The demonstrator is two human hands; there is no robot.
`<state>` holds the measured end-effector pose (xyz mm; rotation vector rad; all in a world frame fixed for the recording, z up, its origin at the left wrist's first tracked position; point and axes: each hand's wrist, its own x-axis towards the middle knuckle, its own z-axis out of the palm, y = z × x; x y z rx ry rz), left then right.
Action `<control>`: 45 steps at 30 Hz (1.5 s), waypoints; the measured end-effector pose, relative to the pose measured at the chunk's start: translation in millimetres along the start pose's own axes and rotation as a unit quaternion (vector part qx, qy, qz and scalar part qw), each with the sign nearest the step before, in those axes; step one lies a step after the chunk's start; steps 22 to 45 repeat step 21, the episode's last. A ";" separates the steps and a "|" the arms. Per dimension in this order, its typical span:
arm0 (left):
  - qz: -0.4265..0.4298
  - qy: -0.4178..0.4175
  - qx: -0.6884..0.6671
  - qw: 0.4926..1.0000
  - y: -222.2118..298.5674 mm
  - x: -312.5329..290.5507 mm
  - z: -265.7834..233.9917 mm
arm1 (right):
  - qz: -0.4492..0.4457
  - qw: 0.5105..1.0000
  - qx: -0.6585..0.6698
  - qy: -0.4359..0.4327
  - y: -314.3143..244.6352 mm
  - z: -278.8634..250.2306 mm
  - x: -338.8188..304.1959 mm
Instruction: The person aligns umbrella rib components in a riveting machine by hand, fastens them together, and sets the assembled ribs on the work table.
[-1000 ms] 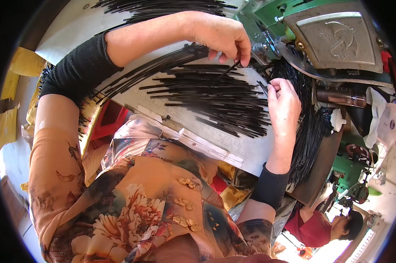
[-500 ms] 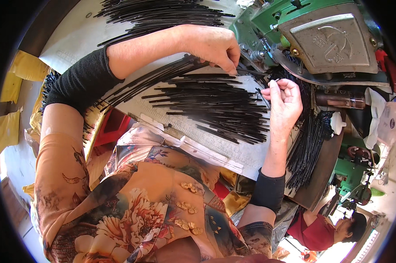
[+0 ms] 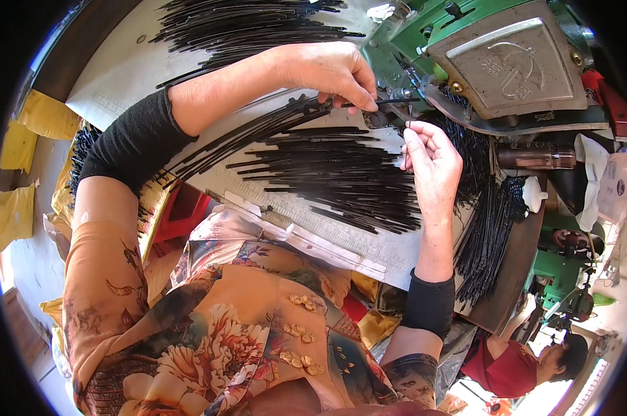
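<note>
My left hand (image 3: pixel 338 78) is closed on a thin black rod (image 3: pixel 399 100), whose end sticks out to the right past my fingertips at the green machine's (image 3: pixel 459 28) working end. Just below that end, my right hand (image 3: pixel 433 163) pinches a small, thin dark piece (image 3: pixel 410 115) upright between thumb and forefinger; its exact kind is too small to tell. Beneath my hands a loose pile of black rods (image 3: pixel 334 173) lies on the pale worktable (image 3: pixel 220 173). A longer bundle of jointed black rods (image 3: pixel 247 128) runs leftward under my left forearm.
Another heap of black rods (image 3: pixel 251 28) covers the far side. More black strands (image 3: pixel 483 243) hang over the table's right edge. A brown cylinder (image 3: pixel 535 156) sits below the machine's metal cover (image 3: pixel 511 69). At lower right, a person in a red top (image 3: pixel 501 367) sits by another green machine (image 3: pixel 553 267).
My right hand has moved slightly up and left, with the thin piece now upright in its fingers. The rod in my left hand now points right, toward the machine.
</note>
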<state>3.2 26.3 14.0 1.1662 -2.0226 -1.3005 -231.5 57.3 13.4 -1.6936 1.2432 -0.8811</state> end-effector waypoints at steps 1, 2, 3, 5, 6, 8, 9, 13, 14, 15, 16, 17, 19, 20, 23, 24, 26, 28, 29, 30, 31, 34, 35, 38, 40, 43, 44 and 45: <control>0.000 -0.002 -0.005 1.000 0.7 0.1 0.1 | -0.001 1.000 0.000 0.001 -1.5 0.0 0.2; -0.001 -0.005 -0.010 1.000 1.2 0.3 0.2 | 0.000 1.000 0.009 -0.001 -2.6 0.1 0.6; 0.000 -0.005 -0.009 1.000 1.3 0.6 0.2 | 0.000 1.000 0.018 -0.004 -3.5 0.2 1.1; -0.001 -0.008 -0.009 1.000 1.3 0.8 0.2 | 0.002 1.000 0.026 -0.008 -4.3 -1.0 2.9; -0.001 -0.008 -0.008 1.000 1.6 0.5 0.0 | 0.005 0.999 0.033 -0.013 -4.6 -1.4 3.7; -0.003 -0.010 -0.016 1.000 2.5 -0.3 -0.2 | 0.005 0.999 0.038 -0.016 -5.4 -1.5 4.7; -0.003 -0.010 -0.016 1.000 3.6 -0.6 -0.1 | 0.006 0.999 0.042 -0.019 -5.5 -1.6 5.1; -0.010 0.006 -0.018 1.000 6.3 -1.3 -2.9 | 0.009 0.998 0.058 -0.023 -5.0 -2.4 5.2; -0.015 0.014 -0.018 1.000 6.5 -1.7 -4.1 | 0.012 0.998 0.059 -0.024 -5.1 -1.8 4.6; -0.015 0.015 -0.018 1.000 6.6 -2.7 -4.5 | 0.015 0.998 0.061 -0.026 -5.2 -1.5 4.4; -0.015 0.014 -0.023 1.000 6.2 -2.7 -4.1 | 0.015 0.998 0.060 -0.024 -4.5 -1.8 4.7; -0.014 0.012 -0.029 0.999 6.0 -2.4 -3.6 | 0.018 0.998 0.063 -0.023 -3.9 -2.1 5.4; -0.013 0.012 -0.021 1.000 6.7 -1.8 -2.6 | 0.021 0.997 0.066 -0.021 -3.4 -2.7 7.0; -0.013 0.012 -0.014 1.000 7.4 -1.8 -2.2 | 0.014 0.997 0.075 -0.024 -3.4 -3.3 7.8; -0.012 0.012 -0.013 1.000 7.8 -1.7 -2.3 | 0.008 0.996 0.085 -0.027 -3.5 -3.7 8.2; -0.012 0.012 -0.013 1.000 7.8 -1.7 -2.3 | 0.008 0.996 0.085 -0.027 -3.5 -3.7 8.2; -0.012 0.012 -0.013 1.000 7.8 -1.7 -2.3 | 0.008 0.996 0.085 -0.027 -3.5 -3.7 8.2; -0.012 0.012 -0.013 1.000 7.8 -1.7 -2.3 | 0.008 0.996 0.085 -0.027 -3.5 -3.7 8.2; -0.012 0.012 -0.013 1.000 7.8 -1.7 -2.3 | 0.008 0.996 0.085 -0.027 -3.5 -3.7 8.2; -0.012 0.012 -0.013 1.000 7.8 -1.7 -2.3 | 0.008 0.996 0.085 -0.027 -3.5 -3.7 8.2; -0.012 0.012 -0.013 1.000 7.8 -1.7 -2.3 | 0.008 0.996 0.085 -0.027 -3.5 -3.7 8.2; -0.012 0.012 -0.013 1.000 7.8 -1.7 -2.3 | 0.008 0.996 0.085 -0.027 -3.5 -3.7 8.2; -0.012 0.012 -0.013 1.000 7.8 -1.7 -2.3 | 0.008 0.996 0.085 -0.027 -3.5 -3.7 8.2; -0.012 0.012 -0.013 1.000 7.8 -1.7 -2.3 | 0.008 0.996 0.085 -0.027 -3.5 -3.7 8.2; -0.012 0.012 -0.013 1.000 7.8 -1.7 -2.3 | 0.008 0.996 0.085 -0.027 -3.5 -3.7 8.2; -0.012 0.012 -0.013 1.000 7.8 -1.7 -2.3 | 0.008 0.996 0.085 -0.027 -3.5 -3.7 8.2; -0.012 0.012 -0.013 1.000 7.8 -1.7 -2.3 | 0.008 0.996 0.085 -0.027 -3.5 -3.7 8.2; -0.012 0.012 -0.013 1.000 7.8 -1.7 -2.3 | 0.008 0.996 0.085 -0.027 -3.5 -3.7 8.2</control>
